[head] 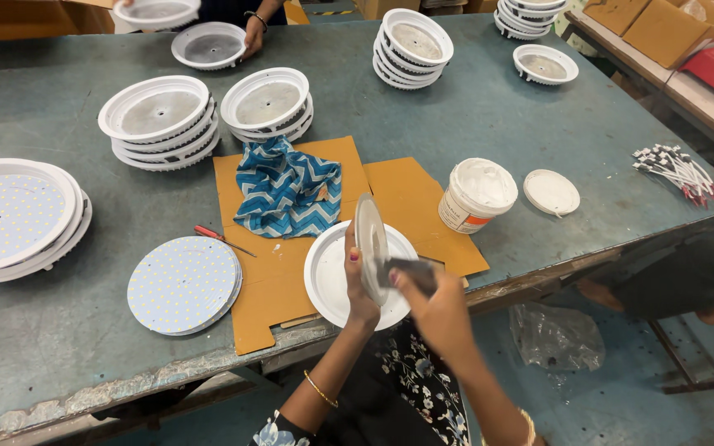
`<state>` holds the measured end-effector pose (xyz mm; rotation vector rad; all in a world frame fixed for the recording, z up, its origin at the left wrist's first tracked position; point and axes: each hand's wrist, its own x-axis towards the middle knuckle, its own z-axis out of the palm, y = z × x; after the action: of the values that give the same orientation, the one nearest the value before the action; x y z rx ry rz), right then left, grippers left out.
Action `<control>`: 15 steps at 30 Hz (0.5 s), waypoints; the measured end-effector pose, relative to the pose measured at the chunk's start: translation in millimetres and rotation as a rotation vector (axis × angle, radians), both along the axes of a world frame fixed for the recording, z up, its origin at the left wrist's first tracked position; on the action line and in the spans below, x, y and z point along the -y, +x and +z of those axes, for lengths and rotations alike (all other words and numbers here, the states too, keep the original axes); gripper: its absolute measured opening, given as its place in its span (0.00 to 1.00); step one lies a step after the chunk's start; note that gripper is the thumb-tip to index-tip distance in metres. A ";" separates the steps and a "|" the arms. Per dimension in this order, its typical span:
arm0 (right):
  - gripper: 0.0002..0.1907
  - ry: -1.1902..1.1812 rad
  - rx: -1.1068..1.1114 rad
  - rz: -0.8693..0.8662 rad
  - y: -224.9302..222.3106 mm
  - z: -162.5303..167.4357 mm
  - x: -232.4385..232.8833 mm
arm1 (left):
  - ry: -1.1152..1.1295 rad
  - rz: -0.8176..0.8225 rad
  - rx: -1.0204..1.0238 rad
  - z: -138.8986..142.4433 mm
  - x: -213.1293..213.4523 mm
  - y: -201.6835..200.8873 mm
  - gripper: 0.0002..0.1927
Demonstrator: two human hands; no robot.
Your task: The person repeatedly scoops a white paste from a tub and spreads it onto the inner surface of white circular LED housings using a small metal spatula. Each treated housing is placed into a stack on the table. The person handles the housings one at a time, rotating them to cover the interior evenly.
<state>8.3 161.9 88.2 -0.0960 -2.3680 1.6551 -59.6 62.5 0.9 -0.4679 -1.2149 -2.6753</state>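
My left hand (360,285) holds a round grey metal disc (370,241) upright on its edge, above a white round lamp housing (330,277) that lies on brown cardboard (274,285). My right hand (440,310) grips a small dark flat tool (413,271) and presses it against the disc's face. A white tub of white paste (477,195) stands open just right of the cardboard, with its lid (551,192) lying beside it.
A blue zigzag cloth (287,188), a red-handled screwdriver (218,239) and a stack of dotted round boards (183,284) lie nearby. Stacks of white housings (159,120) (411,48) stand further back. Another person's hand (254,37) holds a housing at the far edge. Wire bundle (678,172) at right.
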 end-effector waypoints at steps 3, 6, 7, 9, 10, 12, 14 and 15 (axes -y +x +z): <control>0.13 -0.064 -0.140 -0.107 -37.6 1.5 -16.5 | 0.010 -0.063 0.128 4.4 0.0 6.1 0.46; 0.13 -0.031 -0.227 -0.080 -66.6 -6.5 -18.8 | 0.006 -0.092 0.123 8.1 -1.8 11.6 0.47; 0.13 0.011 -0.189 -0.084 -68.2 -10.0 -18.8 | -0.009 -0.084 0.111 9.0 -2.5 12.5 0.47; 0.12 0.097 -0.107 -0.087 -69.8 -14.0 -16.4 | -0.038 -0.064 0.093 9.4 -4.0 13.5 0.47; 0.12 0.115 -0.112 -0.072 -68.5 -14.3 -15.7 | -0.037 -0.059 0.083 8.6 -4.8 13.2 0.46; 0.12 0.151 -0.116 -0.041 -62.7 -11.0 -14.7 | -0.036 -0.047 0.070 5.7 -6.0 11.9 0.45; 0.12 0.111 -0.123 0.008 -52.6 -5.9 -10.8 | 0.016 -0.075 0.087 0.6 -6.8 9.8 0.43; 0.12 0.090 -0.127 0.031 -45.6 -3.2 -8.1 | 0.043 -0.091 0.096 -2.4 -7.3 8.6 0.42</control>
<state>-37.3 170.1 85.0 0.0613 -2.3552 1.5170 -51.0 69.8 -1.5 -0.4027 -1.1858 -2.8242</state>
